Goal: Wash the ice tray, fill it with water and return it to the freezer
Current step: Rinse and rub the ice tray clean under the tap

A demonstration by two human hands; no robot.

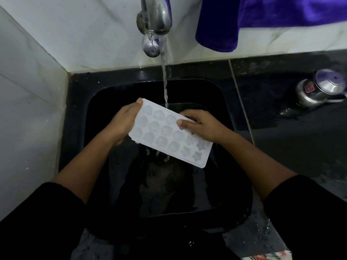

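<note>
A white, rectangular plastic ice tray point(170, 134) with rows of moulded pockets is held tilted over a black, square sink basin point(234, 194), its far edge touching the stream of water point(165, 79) that falls from a chrome wall tap point(156, 19). The left hand point(122, 124) grips the tray's left end, thumb up at the far corner, while the right hand point(202, 125) clasps the far long edge, fingers curled over the top. A purple cloth point(253, 17) hangs beside the tap, and a steel lidded pot point(319, 91) stands on the dark counter point(291, 143) to the right.
</note>
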